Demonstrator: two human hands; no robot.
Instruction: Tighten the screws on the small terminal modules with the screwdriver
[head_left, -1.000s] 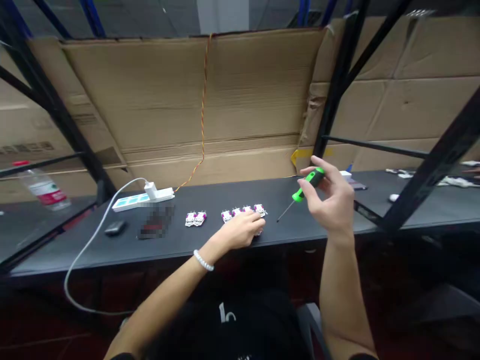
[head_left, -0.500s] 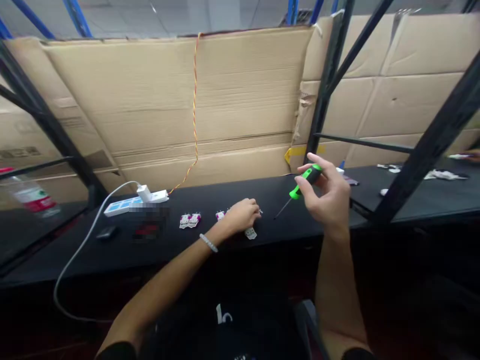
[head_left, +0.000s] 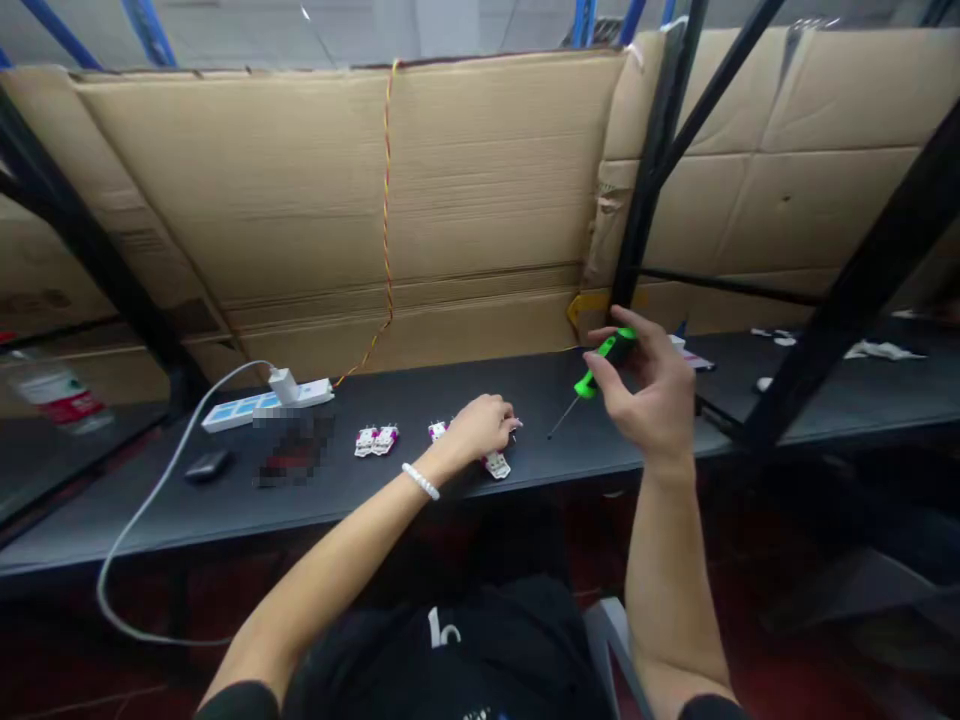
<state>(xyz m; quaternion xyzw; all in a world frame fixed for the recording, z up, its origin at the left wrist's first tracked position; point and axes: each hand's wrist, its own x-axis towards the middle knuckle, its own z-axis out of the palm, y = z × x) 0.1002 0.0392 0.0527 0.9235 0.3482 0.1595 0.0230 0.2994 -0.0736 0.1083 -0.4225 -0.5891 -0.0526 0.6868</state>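
Observation:
My right hand [head_left: 656, 390] grips a screwdriver [head_left: 606, 362] with a green and black handle between thumb and fingers. Its thin shaft slants down to the left, the tip close above the black table, apart from the white parts. My left hand [head_left: 482, 428], with a white bead bracelet at the wrist, is low over the table with its fingers curled on a small white part [head_left: 516, 425], mostly hidden. A white plastic piece [head_left: 496, 465] shows just below that hand. Left of it, a white and purple part [head_left: 437, 430] is partly covered by the hand.
Two joined white and purple parts [head_left: 376, 440] lie further left. A power strip [head_left: 266, 403] with a plugged-in white charger and cable, a dark mouse-like object [head_left: 208, 466] and a blurred-out item are at left. Cardboard [head_left: 495, 180] and black rack posts [head_left: 651, 210] bound the back.
The view has shifted very slightly and looks a bit different in brightness. Both hands stay almost in place; the screwdriver handle has dipped a little.

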